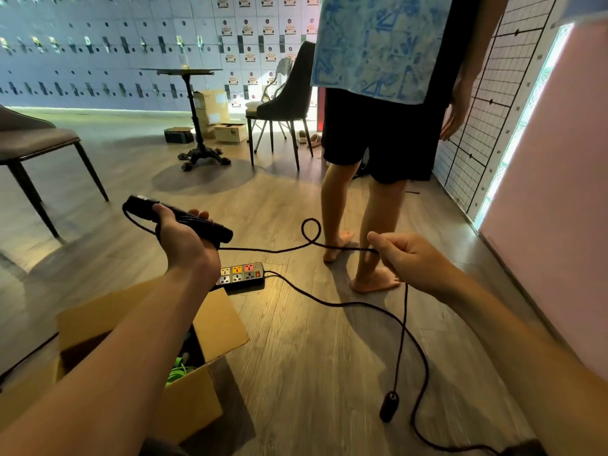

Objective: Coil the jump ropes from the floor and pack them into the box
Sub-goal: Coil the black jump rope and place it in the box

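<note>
The black jump rope (279,250) is held in the air between two hands, above the floor (312,357). One handle (141,204), with a few turns of rope gathered against it, is gripped in the left hand (184,238), whose fingers are curled round it. From there the rope is stretched to the right, a small loop standing up midway, and is pinched between the thumb and curled fingers of the right hand (411,263). Below that hand the rest hangs straight down to the second handle (389,406) (whether it touches the floor cannot be told). A cardboard box (217,327) stands open under the left forearm, and a green rope (179,370) is seen inside it. Just beyond the box a power strip (241,274) lies on the floor, its cable (329,302) trailing off to the lower right. A barefoot person (378,133) stands behind the rope, with a dark chair (286,100) farther back.
</note>
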A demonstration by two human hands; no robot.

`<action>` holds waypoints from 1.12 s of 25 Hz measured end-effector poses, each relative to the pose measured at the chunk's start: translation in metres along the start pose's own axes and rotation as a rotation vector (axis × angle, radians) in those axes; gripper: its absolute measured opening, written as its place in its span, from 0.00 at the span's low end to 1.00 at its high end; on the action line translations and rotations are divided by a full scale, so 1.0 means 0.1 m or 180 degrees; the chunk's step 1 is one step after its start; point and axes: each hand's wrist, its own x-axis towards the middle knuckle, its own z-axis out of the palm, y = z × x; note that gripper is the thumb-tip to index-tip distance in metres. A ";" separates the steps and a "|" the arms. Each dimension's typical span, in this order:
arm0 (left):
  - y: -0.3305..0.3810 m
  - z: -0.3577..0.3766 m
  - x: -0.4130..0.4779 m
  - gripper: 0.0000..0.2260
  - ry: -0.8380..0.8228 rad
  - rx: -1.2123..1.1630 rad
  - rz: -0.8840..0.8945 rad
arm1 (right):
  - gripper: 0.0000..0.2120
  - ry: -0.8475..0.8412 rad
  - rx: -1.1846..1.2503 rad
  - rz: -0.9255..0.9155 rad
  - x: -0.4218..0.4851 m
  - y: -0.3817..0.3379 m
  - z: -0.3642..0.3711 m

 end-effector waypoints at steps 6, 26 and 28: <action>-0.12 -0.13 0.09 0.17 0.0263 0.1906 0.0814 | 0.27 0.0427 0.0312 -0.0215 -0.02 -0.07 -0.10; -0.14 0.29 -0.81 0.34 -0.3724 0.1168 -0.3164 | 0.18 0.1530 0.0078 0.0829 0.13 0.20 0.04; -0.10 0.30 -0.76 0.31 -0.3191 -0.0055 -0.2769 | 0.21 0.1021 -0.0407 0.0647 0.13 0.16 0.11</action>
